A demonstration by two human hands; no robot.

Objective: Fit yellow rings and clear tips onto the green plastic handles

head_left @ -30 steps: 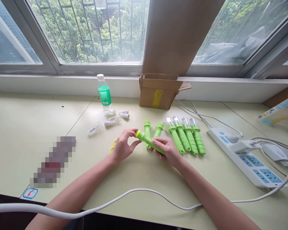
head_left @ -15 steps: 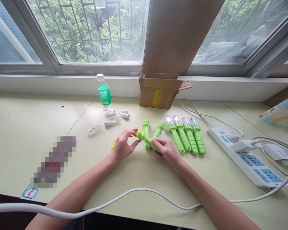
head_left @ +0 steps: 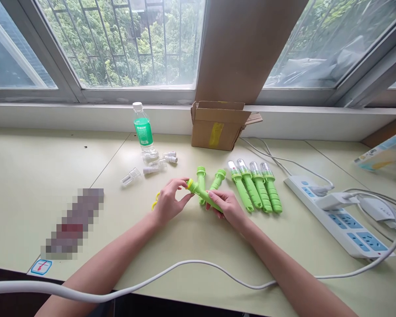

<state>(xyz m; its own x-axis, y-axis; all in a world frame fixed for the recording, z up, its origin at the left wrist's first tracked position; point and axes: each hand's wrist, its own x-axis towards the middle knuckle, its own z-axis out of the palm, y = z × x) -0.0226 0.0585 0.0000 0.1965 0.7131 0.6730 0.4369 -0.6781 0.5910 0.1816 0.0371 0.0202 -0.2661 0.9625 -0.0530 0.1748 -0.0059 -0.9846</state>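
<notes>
My right hand (head_left: 229, 206) is closed around the lower end of a green plastic tube handle (head_left: 203, 193), held slanting up to the left. My left hand (head_left: 170, 200) pinches a yellow ring (head_left: 189, 183) at the handle's threaded end with its fingertips. Behind the held handle lie two more green tube handles, one upright in view (head_left: 201, 178) and one slanted (head_left: 218, 178). Loose yellow rings (head_left: 155, 203) show partly behind my left hand. Right of my hands, several green handles with clear caps (head_left: 257, 187) lie side by side.
Clear plastic caps and white pieces (head_left: 155, 166) lie near a water bottle (head_left: 143, 130). A cardboard box (head_left: 214, 127) stands at the back. At right is a power strip (head_left: 339, 218) with cables; a white cable (head_left: 191, 263) crosses the front over my forearms. A pixelated object (head_left: 74, 222) lies left.
</notes>
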